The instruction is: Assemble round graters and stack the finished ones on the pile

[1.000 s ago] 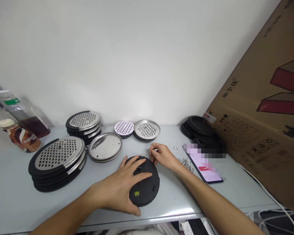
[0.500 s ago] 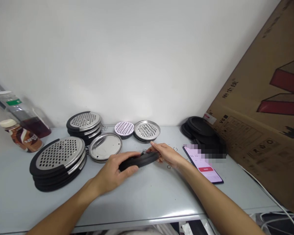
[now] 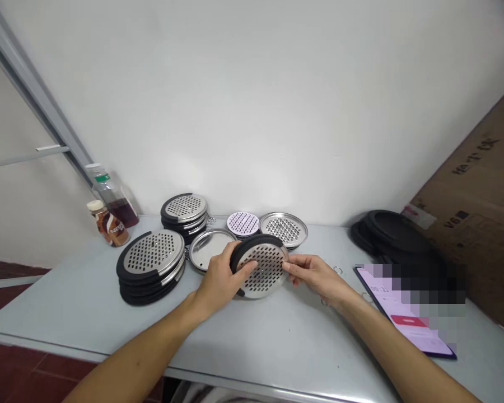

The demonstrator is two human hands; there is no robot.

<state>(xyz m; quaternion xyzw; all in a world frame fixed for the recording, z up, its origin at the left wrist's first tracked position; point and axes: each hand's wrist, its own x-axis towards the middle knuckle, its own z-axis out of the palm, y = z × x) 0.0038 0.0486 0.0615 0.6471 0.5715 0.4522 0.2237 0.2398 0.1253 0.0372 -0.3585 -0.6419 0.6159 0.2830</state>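
A round metal grater (image 3: 265,275) with a black rim along its upper left is tilted up above the table, its perforated face toward me. My left hand (image 3: 220,280) grips its left side, thumb across the holes and the other fingers behind the rim. At the right edge, my right hand (image 3: 317,278) pinches with thumb and fingertips; whether a small ring is also between them, I cannot tell. Small metal rings (image 3: 338,270) lie on the table beside my right hand. Behind the held grater sits a plain round metal plate (image 3: 210,246).
Black-rimmed graters are stacked at the left front (image 3: 153,254) and left back (image 3: 187,208). A lilac grating disc (image 3: 242,223) and metal grating discs (image 3: 283,225) lie by the wall. Two bottles (image 3: 111,224) stand far left. A phone (image 3: 403,313), black rings (image 3: 397,232) and a carton (image 3: 474,224) are right.
The grater has turned from nearly edge-on to show its perforated metal face. Both hands stay on it. The camera view has shifted, so the table things appear farther right.
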